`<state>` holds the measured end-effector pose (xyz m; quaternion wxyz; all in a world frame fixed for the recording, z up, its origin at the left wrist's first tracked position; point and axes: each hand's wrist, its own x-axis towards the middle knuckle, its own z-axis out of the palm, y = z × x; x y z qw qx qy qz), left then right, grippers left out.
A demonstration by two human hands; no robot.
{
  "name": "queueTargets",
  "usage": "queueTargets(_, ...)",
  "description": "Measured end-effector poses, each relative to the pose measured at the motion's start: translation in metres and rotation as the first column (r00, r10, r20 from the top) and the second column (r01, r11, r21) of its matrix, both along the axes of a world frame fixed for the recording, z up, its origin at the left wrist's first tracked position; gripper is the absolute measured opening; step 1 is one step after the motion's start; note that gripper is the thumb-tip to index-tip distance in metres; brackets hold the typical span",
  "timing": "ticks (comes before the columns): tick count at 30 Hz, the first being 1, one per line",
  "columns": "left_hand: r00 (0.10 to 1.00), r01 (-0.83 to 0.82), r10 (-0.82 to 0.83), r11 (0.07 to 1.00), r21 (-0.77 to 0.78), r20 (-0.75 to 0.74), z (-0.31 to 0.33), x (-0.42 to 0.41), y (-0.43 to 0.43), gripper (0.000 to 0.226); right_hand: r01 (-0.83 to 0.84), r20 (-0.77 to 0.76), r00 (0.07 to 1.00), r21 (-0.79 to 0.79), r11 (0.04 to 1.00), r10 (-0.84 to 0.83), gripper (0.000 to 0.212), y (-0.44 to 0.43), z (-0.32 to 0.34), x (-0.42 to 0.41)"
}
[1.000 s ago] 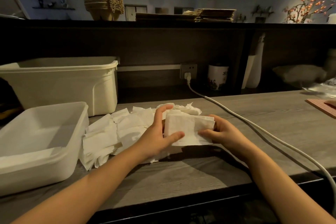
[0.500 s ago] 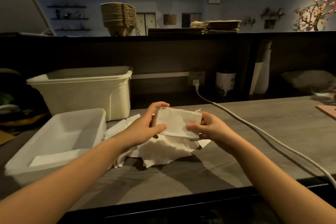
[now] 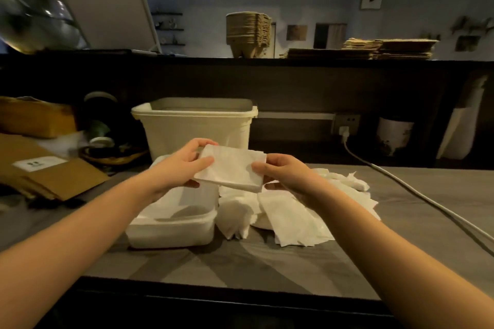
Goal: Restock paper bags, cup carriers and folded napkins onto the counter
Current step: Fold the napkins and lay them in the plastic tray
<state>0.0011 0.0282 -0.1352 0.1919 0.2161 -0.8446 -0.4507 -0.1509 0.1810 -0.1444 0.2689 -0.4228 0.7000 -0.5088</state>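
I hold a small stack of folded white napkins (image 3: 231, 169) in the air between both hands. My left hand (image 3: 181, 165) pinches its left edge and my right hand (image 3: 283, 173) pinches its right edge. The stack hangs above the far right part of a shallow white tray (image 3: 171, 232) on the grey worktop. A loose pile of white napkins (image 3: 291, 211) lies right of the tray. On the high counter at the back stand a stack of pulp cup carriers (image 3: 247, 33) and flat brown paper bags (image 3: 374, 49).
A deep cream bin (image 3: 195, 125) stands behind the tray. Brown paper bags (image 3: 50, 173) and a basket of small items (image 3: 112, 152) lie at the left. A white cable (image 3: 417, 195) runs from a wall socket across the worktop's right side. A jar (image 3: 394, 136) sits under the shelf.
Both hands lifted the napkin stack off the loose pile and carried it left, over the shallow tray. My view swung left with it.
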Motion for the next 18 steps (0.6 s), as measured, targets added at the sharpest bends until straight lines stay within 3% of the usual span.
queueTargets(2, 0.997, -0.077, 0.078, 0.996, -0.043, 0.013, 0.002, 0.012, -0.012, 0.022, 0.013, -0.070, 0.998, 0.032, 0.999, -0.010, 0.017, -0.016, 0.003, 0.013)
queueTargets(7, 0.979, -0.189, 0.198, 0.972, -0.137, 0.055, 0.003, 0.040, -0.033, 0.024, 0.024, -0.125, 0.992, 0.058, 0.998, -0.017, 0.049, -0.051, 0.009, 0.038)
queueTargets(11, 0.939, -0.252, 0.303, 0.927, -0.277, 0.160, -0.002, 0.057, -0.044, 0.031, -0.022, -0.173, 0.984, 0.094, 0.995, 0.038, 0.046, -0.070, 0.005, 0.052)
queueTargets(18, 0.880, -0.187, 0.366, 0.853, -0.487, 0.304, -0.006, 0.069, -0.049, 0.046, -0.046, -0.323, 0.937, 0.255, 0.966, 0.130, 0.041, -0.084, -0.004, 0.066)
